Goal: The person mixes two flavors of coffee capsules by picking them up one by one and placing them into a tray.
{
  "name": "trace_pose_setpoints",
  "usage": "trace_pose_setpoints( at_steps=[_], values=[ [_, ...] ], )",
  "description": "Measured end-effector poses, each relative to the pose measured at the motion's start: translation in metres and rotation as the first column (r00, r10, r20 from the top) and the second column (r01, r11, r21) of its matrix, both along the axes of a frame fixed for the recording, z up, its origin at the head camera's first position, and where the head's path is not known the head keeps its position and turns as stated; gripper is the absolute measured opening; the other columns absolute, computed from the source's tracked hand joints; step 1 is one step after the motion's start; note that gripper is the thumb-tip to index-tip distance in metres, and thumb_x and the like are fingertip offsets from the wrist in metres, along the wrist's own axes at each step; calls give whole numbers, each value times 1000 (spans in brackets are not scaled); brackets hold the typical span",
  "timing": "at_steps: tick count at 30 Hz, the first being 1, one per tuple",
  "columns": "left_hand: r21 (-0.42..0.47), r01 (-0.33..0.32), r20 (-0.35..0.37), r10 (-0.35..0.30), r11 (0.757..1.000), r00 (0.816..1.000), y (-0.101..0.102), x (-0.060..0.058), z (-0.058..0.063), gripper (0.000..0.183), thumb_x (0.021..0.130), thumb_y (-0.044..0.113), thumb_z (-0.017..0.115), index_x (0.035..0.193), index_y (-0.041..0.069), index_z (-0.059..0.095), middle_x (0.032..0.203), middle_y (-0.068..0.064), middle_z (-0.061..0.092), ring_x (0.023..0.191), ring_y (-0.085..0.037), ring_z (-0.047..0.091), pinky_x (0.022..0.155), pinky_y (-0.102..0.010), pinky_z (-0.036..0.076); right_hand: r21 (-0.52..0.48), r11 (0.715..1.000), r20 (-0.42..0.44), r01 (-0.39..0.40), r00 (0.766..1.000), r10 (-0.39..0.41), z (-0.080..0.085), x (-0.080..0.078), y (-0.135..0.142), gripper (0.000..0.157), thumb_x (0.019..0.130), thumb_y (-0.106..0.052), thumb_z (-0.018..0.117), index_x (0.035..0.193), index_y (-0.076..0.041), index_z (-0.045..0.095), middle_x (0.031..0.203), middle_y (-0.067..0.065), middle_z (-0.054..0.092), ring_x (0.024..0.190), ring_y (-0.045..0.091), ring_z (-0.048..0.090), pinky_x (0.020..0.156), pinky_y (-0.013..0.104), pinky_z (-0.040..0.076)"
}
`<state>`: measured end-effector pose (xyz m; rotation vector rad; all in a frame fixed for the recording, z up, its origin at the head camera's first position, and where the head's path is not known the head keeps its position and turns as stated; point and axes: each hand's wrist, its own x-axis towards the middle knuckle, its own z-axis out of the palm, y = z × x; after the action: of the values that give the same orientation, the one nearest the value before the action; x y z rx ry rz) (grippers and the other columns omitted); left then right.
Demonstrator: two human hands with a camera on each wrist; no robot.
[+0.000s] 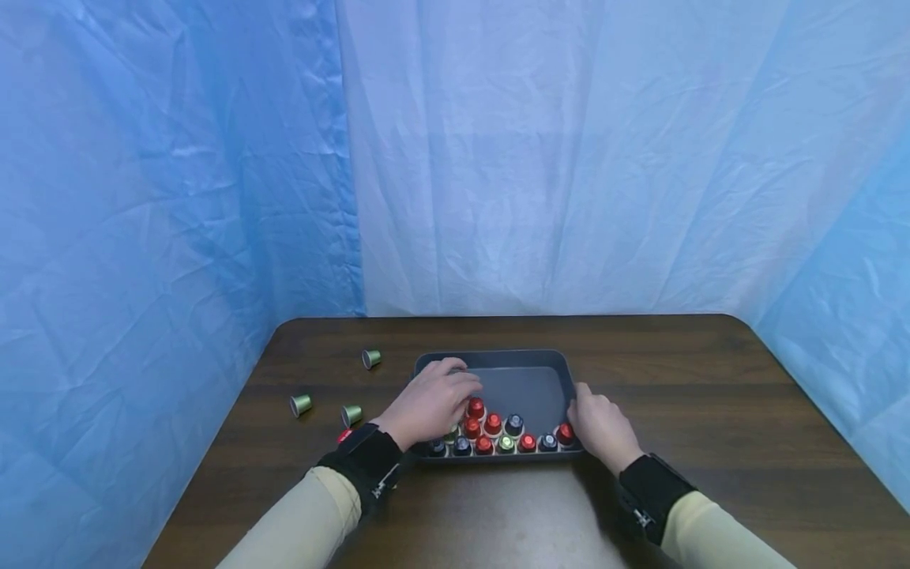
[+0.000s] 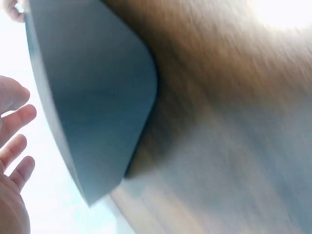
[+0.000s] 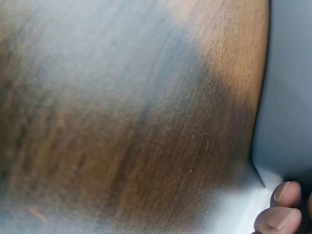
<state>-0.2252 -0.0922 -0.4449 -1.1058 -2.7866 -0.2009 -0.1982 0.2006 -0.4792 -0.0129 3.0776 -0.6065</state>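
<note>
A dark grey rectangular tray [image 1: 526, 386] lies on the table in the head view. Coffee capsules in red, dark blue and green fill its near edge in rows, with a red capsule [image 1: 475, 408] at the top of the stepped group. My left hand [image 1: 430, 401] hovers over the tray's left side, its fingers loosely bent and apart; nothing shows between the fingers [image 2: 18, 119] in the left wrist view. It hides some capsules. At the tray's right side, my right hand [image 1: 604, 427] grips the rim; two fingertips [image 3: 285, 219] show beside the tray wall [image 3: 287, 97].
Left of the tray lie three green capsules: one farther back [image 1: 371, 359], one at far left [image 1: 301, 405] and one near my wrist [image 1: 351, 415]. A red capsule [image 1: 344, 435] is partly hidden by my left wrist. Blue-white curtains [image 1: 469, 158] surround the wooden table [image 1: 711, 395].
</note>
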Motion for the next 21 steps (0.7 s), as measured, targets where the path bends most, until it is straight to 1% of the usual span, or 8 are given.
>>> trace_pose_setpoints(
  at_steps=[3, 6, 10, 12, 16, 19, 21],
  values=[
    [19, -40, -16, 41, 999, 999, -13, -1, 5, 33, 98, 24, 70, 131, 17, 70, 133, 2, 67, 137, -23, 47, 117, -47, 37, 2, 1000, -6, -1, 1000, 1, 0, 0, 1, 34, 101, -12, 60, 125, 11, 54, 83, 15, 64, 65, 19, 60, 55, 34, 51],
    [32, -87, -9, 88, 996, 996, -28, -2, 10, 37, 97, 22, 71, 133, 15, 68, 134, -1, 67, 134, -24, 49, 115, -46, 39, 3, 1000, -9, 2, 1000, -2, -1, 1, 2, 33, 101, -12, 60, 124, 11, 54, 81, 14, 63, 63, 19, 59, 53, 34, 50],
    [25, -176, 7, 176, 984, 984, -51, -2, 12, 39, 96, 22, 72, 134, 15, 67, 133, -3, 65, 129, -24, 53, 112, -47, 43, -1, 1000, -10, 3, 1000, -3, -1, 2, 2, 32, 101, -12, 59, 123, 10, 54, 81, 14, 63, 63, 19, 58, 53, 34, 48],
    [17, -229, 23, 229, 973, 973, -63, -3, 12, 38, 96, 23, 72, 133, 14, 67, 132, -5, 65, 127, -26, 54, 110, -49, 44, -1, 1000, -11, 1, 1000, -1, -2, 2, 3, 32, 101, -12, 59, 123, 10, 54, 81, 14, 62, 63, 19, 58, 53, 34, 48],
    [-28, -337, 65, 339, 941, 939, -87, -4, 11, 40, 96, 25, 71, 133, 11, 66, 131, -8, 65, 124, -30, 56, 107, -52, 45, 0, 1000, -15, -3, 1000, 3, -1, 2, 3, 30, 101, -12, 58, 122, 10, 54, 81, 14, 62, 63, 20, 58, 52, 34, 47],
    [-80, -385, 86, 391, 920, 917, -101, -4, 8, 42, 95, 27, 72, 132, 8, 66, 129, -12, 65, 119, -32, 57, 104, -53, 46, -4, 1000, 0, 5, 1000, -5, 0, 3, 2, 31, 101, -12, 59, 122, 10, 54, 82, 14, 63, 64, 20, 59, 53, 34, 48],
    [-109, -403, 94, 413, 909, 906, -109, -4, 6, 44, 94, 30, 72, 132, 7, 67, 128, -13, 65, 115, -33, 58, 101, -53, 48, -8, 1000, 13, 11, 1000, -10, 0, 3, 1, 32, 101, -13, 59, 123, 10, 54, 83, 14, 63, 64, 19, 59, 54, 33, 49]
  ],
)
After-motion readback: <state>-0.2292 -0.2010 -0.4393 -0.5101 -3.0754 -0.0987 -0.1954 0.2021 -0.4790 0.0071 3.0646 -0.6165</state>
